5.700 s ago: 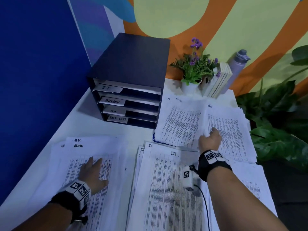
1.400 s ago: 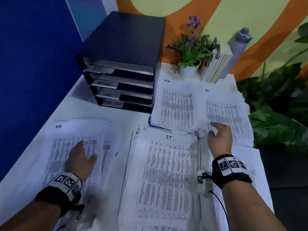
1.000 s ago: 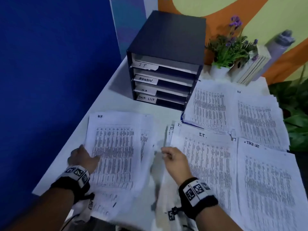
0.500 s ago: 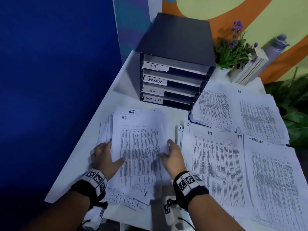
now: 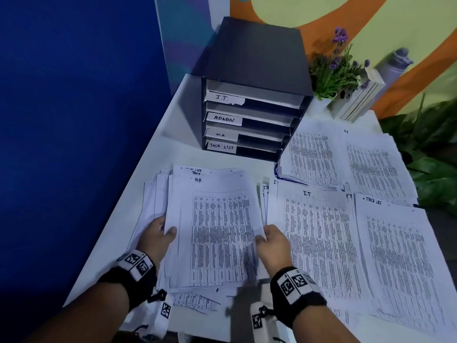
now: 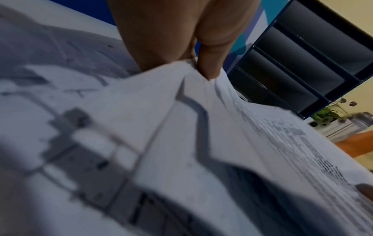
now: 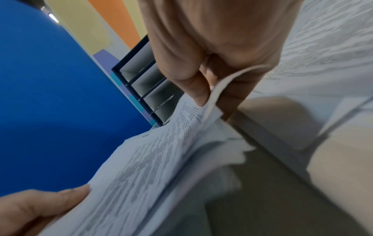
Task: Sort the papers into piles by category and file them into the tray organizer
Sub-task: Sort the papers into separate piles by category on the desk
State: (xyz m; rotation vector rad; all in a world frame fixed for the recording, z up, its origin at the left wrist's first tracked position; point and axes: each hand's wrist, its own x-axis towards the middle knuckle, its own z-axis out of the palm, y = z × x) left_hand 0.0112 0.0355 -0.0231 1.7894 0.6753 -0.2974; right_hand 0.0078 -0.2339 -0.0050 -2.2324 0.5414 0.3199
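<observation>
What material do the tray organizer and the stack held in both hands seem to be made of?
Tray organizer: probably plastic or coated board; dark, matte, flat panels without shine. Stack: thin white printed paper; its edges bend where the left hand and right hand pinch it.

Both forearms bare, no sleeves. Black fabric wristband [image 5: 131,280] on left wrist, black fabric wristband [image 5: 298,292] on right; each carries white blocks printed with black square fiducial markers. White camera module [image 5: 259,320] with marker hangs under right wrist, thin black cable attached; similar white module [image 5: 162,315] under left
</observation>
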